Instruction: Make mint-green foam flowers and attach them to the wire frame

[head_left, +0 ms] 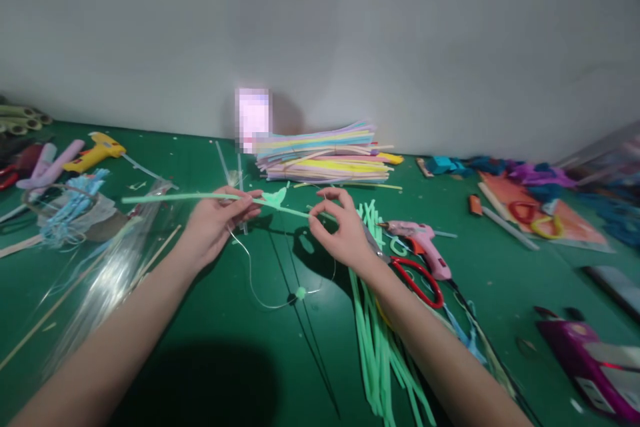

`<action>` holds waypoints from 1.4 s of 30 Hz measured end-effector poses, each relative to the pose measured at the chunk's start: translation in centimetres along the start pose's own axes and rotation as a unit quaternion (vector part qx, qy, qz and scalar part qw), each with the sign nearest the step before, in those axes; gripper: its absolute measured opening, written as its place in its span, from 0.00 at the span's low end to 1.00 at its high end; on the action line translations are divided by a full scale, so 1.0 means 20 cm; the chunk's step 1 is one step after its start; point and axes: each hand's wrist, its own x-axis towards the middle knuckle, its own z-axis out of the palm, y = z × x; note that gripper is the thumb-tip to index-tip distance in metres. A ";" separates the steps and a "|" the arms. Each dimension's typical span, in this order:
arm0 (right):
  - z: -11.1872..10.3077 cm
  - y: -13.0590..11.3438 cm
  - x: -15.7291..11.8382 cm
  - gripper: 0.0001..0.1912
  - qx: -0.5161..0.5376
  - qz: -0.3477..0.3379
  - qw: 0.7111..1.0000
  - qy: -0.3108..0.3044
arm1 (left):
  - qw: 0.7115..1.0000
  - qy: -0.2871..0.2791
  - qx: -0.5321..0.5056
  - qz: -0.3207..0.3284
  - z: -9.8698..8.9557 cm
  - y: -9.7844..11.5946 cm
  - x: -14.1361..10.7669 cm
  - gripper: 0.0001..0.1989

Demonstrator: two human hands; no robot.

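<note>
A long light-green strip (pixel 170 198) runs almost level above the table. My left hand (pixel 220 213) is closed around it, thumb pressed on top. Beside those fingers a small green leaf-like piece (pixel 276 197) sits on the strip. My right hand (pixel 337 227) pinches the strip's right part between thumb and fingertips. A thin clear line (pixel 253 280) loops below both hands, with a small green bead-like piece (pixel 301 293) on it. Under my right forearm lies a bunch of green strips (pixel 370 353).
Bundles of pastel strips (pixel 320 160) lie by the wall. Right: pink glue gun (pixel 425 243), red-handled scissors (pixel 420 283), purple device (pixel 580 353). Left: yellow glue gun (pixel 100 152), basket with blue strands (pixel 75 207), clear wrapping (pixel 120 260).
</note>
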 end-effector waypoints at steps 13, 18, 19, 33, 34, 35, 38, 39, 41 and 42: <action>-0.08 -0.15 0.09 0.23 -0.192 -0.097 0.962 -0.167 | 0.998 -0.052 -0.015 -0.039 0.12 0.04 -0.09 0.11; -0.09 -0.13 0.09 0.14 -0.139 -0.048 0.962 -0.230 | 0.995 -0.067 -0.026 -0.072 0.15 0.03 -0.11 0.10; -0.09 -0.13 0.09 0.12 -0.129 -0.044 0.963 -0.232 | 0.994 -0.070 -0.032 -0.080 0.15 0.03 -0.11 0.10; -0.18 -0.04 0.16 0.17 0.191 0.144 0.966 -0.095 | 0.988 -0.069 -0.077 -0.116 0.09 -0.02 -0.06 0.15; -0.18 -0.05 0.16 0.18 0.221 0.155 0.960 -0.073 | 0.990 -0.057 -0.070 -0.107 0.07 -0.03 -0.05 0.14; -0.19 -0.07 0.16 0.18 0.249 0.163 0.953 -0.056 | 0.993 -0.041 -0.061 -0.093 0.05 -0.03 -0.03 0.14; -0.19 -0.12 0.16 0.18 0.315 0.179 0.931 -0.032 | 0.999 0.017 -0.014 -0.030 -0.03 0.02 0.02 0.14; -0.19 -0.13 0.16 0.18 0.332 0.182 0.925 -0.026 | 0.999 0.041 0.010 -0.002 -0.06 0.05 0.03 0.12; -0.19 -0.16 0.15 0.18 0.357 0.185 0.916 0.001 | 0.990 0.101 0.071 0.067 -0.10 0.15 0.01 0.09; -0.19 -0.16 0.15 0.18 0.366 0.184 0.912 0.022 | 0.978 0.143 0.102 0.115 -0.10 0.20 -0.01 0.07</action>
